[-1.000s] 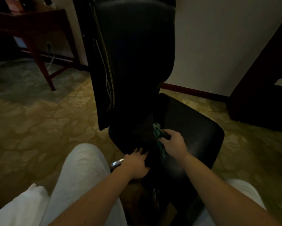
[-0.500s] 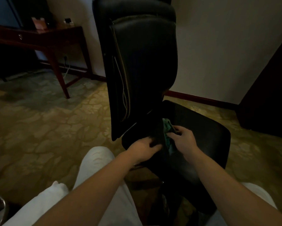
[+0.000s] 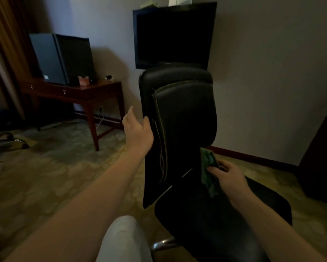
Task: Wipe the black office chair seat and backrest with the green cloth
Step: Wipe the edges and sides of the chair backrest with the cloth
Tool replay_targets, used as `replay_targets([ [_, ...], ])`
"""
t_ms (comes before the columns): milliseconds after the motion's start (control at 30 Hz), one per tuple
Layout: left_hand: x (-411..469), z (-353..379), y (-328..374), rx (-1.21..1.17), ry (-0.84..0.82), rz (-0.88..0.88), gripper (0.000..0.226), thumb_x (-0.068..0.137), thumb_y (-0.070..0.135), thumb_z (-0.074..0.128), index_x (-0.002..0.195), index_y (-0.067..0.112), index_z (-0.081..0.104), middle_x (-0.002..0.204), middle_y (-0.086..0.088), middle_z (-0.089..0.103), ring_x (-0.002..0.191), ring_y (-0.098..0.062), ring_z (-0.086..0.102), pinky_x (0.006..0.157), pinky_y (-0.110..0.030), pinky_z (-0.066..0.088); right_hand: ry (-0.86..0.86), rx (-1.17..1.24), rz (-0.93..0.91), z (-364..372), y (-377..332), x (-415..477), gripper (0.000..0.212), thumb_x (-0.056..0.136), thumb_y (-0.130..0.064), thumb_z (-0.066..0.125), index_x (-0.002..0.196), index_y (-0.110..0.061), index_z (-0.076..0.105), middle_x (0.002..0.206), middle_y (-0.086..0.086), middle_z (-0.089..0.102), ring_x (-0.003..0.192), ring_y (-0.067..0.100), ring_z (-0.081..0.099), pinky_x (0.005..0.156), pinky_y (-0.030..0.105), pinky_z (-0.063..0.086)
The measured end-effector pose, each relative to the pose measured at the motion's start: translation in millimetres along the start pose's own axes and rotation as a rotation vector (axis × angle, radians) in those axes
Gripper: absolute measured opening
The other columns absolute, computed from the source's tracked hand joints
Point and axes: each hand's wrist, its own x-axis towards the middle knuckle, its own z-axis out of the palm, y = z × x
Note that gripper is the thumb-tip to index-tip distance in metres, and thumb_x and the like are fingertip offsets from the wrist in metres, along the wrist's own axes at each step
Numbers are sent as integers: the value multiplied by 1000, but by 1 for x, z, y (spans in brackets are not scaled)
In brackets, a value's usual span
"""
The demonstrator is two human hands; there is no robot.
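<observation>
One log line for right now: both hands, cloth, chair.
left hand: open, beside backrest side edge | right hand: grips green cloth | cloth: at backrest base, above seat

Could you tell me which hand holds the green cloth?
The right hand grips the green cloth above the seat; the left hand, empty, is beside the backrest.

No lettering, label or number can be read anywhere — the room is too dim.
</observation>
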Motion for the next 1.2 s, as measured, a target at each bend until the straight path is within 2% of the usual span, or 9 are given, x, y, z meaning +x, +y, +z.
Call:
replay_targets([
  [100, 25, 9, -1, -95, -165, -242, 59, 106, 39, 37, 159, 26, 14, 162, -1, 26, 148, -26, 27, 121, -44, 24, 28, 26, -33, 7, -10, 3, 21, 88, -14, 69, 107, -24, 68, 94, -1, 73, 86, 19, 70, 70, 31, 55],
  [200, 23, 15, -7, -24, -213, -187, 45, 107, 39, 34, 149, 23, 39, 136, 3, 54, 130, -21, 49, 107, -39, 39, 33, 51, -42, 12, -11, 7, 25, 86, -14, 71, 110, -22, 69, 95, 0, 74, 88, 21, 71, 78, 38, 57],
  [400, 18, 14, -11, -43, -157, -152, 44, 103, 47, 43, 140, 23, 44, 125, 2, 59, 115, -21, 57, 97, -40, 46, -28, 84, -76, 28, -12, 15, 24, 87, -12, 70, 109, -23, 69, 96, -2, 74, 87, 17, 72, 73, 34, 57],
  [500, 28, 9, -2, -98, -173, -178, 47, 100, 55, 43, 134, 23, 49, 117, 2, 62, 110, -21, 59, 97, -42, 47, -31, 62, -136, 35, -21, 25, 31, 89, -11, 68, 108, -36, 67, 99, -7, 72, 89, 12, 70, 75, 30, 57],
  [700, 57, 4, 47, -305, -148, -60, 41, 101, 55, 42, 125, 28, 60, 113, 3, 68, 107, -17, 63, 96, -38, 46, -137, -211, -377, 48, -66, 54, 45, 95, -13, 59, 134, -34, 54, 116, -19, 62, 103, -2, 60, 79, 11, 51],
  [800, 53, 9, 44, -244, -97, 15, 33, 102, 55, 39, 107, 31, 62, 105, 3, 68, 99, -13, 63, 82, -27, 46, -167, -373, -509, 64, -89, 74, 52, 95, -11, 57, 140, -35, 48, 121, -15, 56, 111, 3, 53, 97, 19, 44],
  [900, 55, 12, 38, -226, -49, 46, 27, 102, 53, 39, 95, 36, 59, 97, 6, 66, 91, -8, 62, 71, -22, 42, -186, -572, -669, 84, -106, 88, 61, 96, -8, 53, 147, -37, 36, 116, -12, 46, 102, 3, 48, 86, 13, 40],
  [1067, 64, 15, 34, -246, -45, 55, 33, 102, 52, 41, 101, 27, 63, 97, 4, 68, 90, -7, 64, 70, -18, 44, -135, -841, -878, 111, -115, 107, 69, 95, -7, 49, 152, -35, 23, 124, 1, 41, 104, 15, 47, 89, 33, 50],
  [1200, 67, 18, 30, -260, -33, 47, 34, 101, 53, 42, 104, 27, 64, 100, 3, 69, 93, -8, 65, 74, -21, 46, -19, -878, -966, 124, -101, 113, 65, 95, -12, 48, 152, -31, 25, 124, 10, 42, 106, 23, 46, 84, 36, 51],
])
